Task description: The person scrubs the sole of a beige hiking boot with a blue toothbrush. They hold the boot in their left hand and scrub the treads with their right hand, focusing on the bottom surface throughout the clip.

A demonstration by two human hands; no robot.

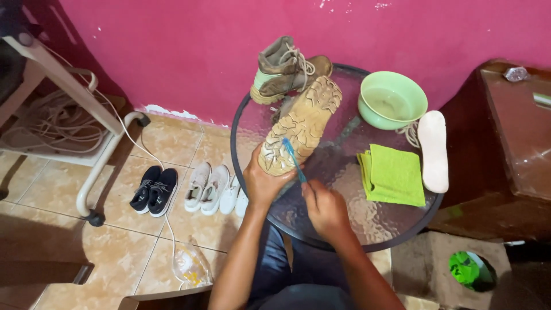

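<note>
The left hand (265,182) is closed around the toe end of a tan boot (301,126), holding it sole-up and tilted above the round glass table (344,224). The right hand (325,208) is closed around the handle of a blue toothbrush (293,159), whose head lies against the lugged sole near the toe. A second tan boot (281,72) stands upright at the far edge of the table, just behind the held boot. A green bowl (392,99) containing water sits to the right of the boots. A folded green cloth (393,175) lies flat near the bowl, and a white insole (434,150) rests at the right rim beside the cloth. On the tiled floor (115,241) to the left, a pair of black sneakers (154,189) and white sneakers (208,187) lie side by side.
</note>
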